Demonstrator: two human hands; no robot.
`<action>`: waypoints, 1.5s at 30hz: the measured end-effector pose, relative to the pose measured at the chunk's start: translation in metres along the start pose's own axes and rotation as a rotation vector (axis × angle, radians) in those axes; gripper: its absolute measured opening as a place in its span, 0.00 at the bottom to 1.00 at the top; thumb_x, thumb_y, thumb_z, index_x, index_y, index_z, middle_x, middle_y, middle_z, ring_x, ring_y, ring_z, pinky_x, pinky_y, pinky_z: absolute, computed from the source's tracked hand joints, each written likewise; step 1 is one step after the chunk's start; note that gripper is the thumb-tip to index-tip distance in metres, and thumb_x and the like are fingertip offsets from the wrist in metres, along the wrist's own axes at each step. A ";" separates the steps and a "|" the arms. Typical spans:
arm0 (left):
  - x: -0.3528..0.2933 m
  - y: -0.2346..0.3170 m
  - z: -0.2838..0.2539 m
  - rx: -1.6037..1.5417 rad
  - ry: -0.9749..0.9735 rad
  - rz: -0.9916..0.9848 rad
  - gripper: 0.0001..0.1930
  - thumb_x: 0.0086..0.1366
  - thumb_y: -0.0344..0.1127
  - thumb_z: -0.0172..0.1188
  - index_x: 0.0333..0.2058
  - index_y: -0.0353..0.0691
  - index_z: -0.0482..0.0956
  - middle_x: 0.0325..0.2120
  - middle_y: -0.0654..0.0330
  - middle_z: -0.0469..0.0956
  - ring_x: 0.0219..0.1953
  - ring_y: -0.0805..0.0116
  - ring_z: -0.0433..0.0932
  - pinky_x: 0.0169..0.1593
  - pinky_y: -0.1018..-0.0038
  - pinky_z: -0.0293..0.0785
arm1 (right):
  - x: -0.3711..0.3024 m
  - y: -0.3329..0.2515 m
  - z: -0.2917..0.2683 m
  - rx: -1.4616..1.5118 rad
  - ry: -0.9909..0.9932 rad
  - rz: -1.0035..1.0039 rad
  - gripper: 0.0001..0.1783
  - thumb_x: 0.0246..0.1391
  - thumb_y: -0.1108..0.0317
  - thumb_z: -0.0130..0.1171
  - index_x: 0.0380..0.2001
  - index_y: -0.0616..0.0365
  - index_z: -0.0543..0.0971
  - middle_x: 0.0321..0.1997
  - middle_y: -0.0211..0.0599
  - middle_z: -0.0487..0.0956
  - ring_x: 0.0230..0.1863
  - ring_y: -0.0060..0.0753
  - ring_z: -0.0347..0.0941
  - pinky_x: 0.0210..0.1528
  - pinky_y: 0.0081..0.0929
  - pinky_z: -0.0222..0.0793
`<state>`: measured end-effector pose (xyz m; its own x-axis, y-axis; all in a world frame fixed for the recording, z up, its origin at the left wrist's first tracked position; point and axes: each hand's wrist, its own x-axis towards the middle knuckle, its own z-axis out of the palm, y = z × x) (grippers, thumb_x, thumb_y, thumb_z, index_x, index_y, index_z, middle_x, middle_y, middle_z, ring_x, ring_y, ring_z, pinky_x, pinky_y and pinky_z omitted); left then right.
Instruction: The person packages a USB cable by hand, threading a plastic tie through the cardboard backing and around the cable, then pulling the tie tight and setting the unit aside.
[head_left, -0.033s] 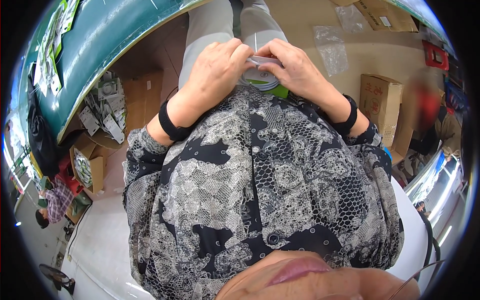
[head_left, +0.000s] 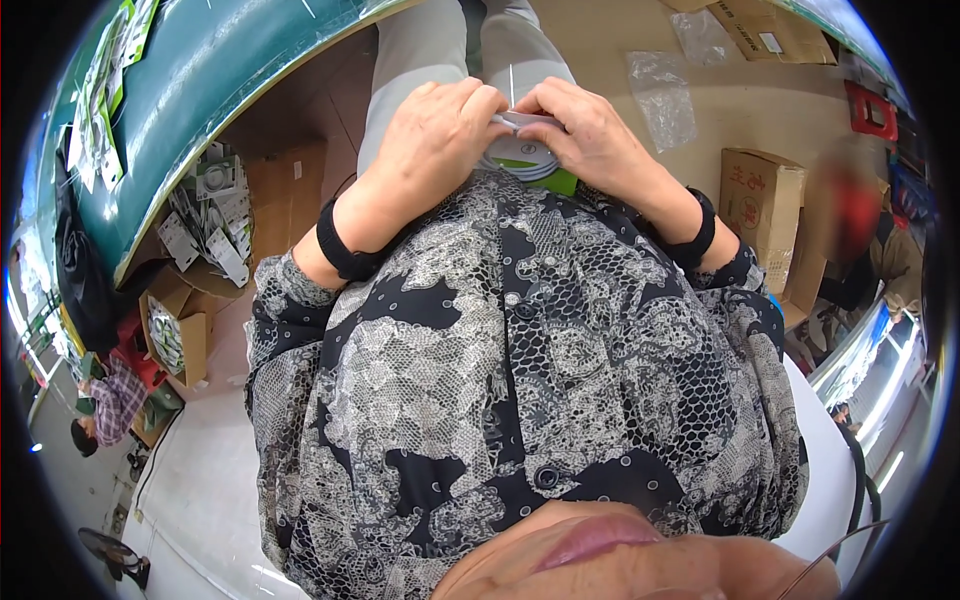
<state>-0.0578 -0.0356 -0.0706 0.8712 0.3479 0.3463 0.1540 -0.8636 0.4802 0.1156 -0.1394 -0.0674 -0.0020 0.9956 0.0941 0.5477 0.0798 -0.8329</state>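
In front of my body, over my lap, is a white and green packaging card (head_left: 565, 184) with a coiled white cable (head_left: 505, 171) on it. My left hand (head_left: 435, 130) is closed, its thumb and fingertips pinching at the card's far edge near a raised white piece. From the other side my right hand (head_left: 590, 130) pinches the same white edge between thumb and forefinger. The two hands' fingertips almost meet there. My fingers cover part of the card, so how the cable is fixed to it cannot be made out.
Left stands a green-topped table (head_left: 200, 95) bearing carded packs (head_left: 108, 105). Below it, an open cardboard box (head_left: 285, 185) sits beside more carded cables (head_left: 215, 215). A see-through plastic bag (head_left: 662, 105), a cardboard box (head_left: 760, 205) and a red stool (head_left: 872, 110) are at right.
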 end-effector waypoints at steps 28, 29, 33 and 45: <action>0.021 -0.023 -0.014 -0.306 -0.337 -0.196 0.10 0.56 0.37 0.58 0.33 0.39 0.71 0.28 0.53 0.78 0.32 0.52 0.77 0.35 0.61 0.72 | 0.022 0.016 -0.016 0.175 -0.293 0.171 0.08 0.52 0.71 0.58 0.34 0.65 0.76 0.30 0.35 0.78 0.33 0.24 0.73 0.38 0.24 0.70; 0.021 -0.022 -0.015 -0.290 -0.310 -0.162 0.10 0.56 0.37 0.58 0.33 0.39 0.71 0.28 0.53 0.78 0.33 0.52 0.78 0.35 0.61 0.72 | 0.022 0.017 -0.015 0.153 -0.269 0.141 0.09 0.51 0.71 0.58 0.35 0.65 0.76 0.30 0.36 0.78 0.33 0.26 0.74 0.38 0.24 0.70; 0.024 -0.022 -0.015 -0.191 -0.313 -0.106 0.10 0.57 0.37 0.57 0.33 0.37 0.70 0.27 0.52 0.78 0.32 0.53 0.78 0.34 0.62 0.73 | 0.025 0.018 -0.015 0.050 -0.201 0.014 0.10 0.50 0.72 0.57 0.35 0.64 0.76 0.31 0.39 0.78 0.34 0.32 0.76 0.39 0.26 0.71; 0.017 -0.011 0.002 0.005 -0.180 -0.107 0.11 0.55 0.37 0.57 0.30 0.35 0.69 0.24 0.50 0.77 0.27 0.50 0.78 0.31 0.62 0.74 | 0.030 -0.002 -0.009 -0.386 -0.205 -0.145 0.10 0.46 0.72 0.53 0.34 0.63 0.72 0.31 0.46 0.74 0.34 0.51 0.73 0.34 0.38 0.72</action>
<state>-0.0437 -0.0205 -0.0713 0.9189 0.3672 0.1441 0.2518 -0.8272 0.5023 0.1217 -0.1104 -0.0583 -0.2459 0.9678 0.0529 0.8010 0.2337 -0.5512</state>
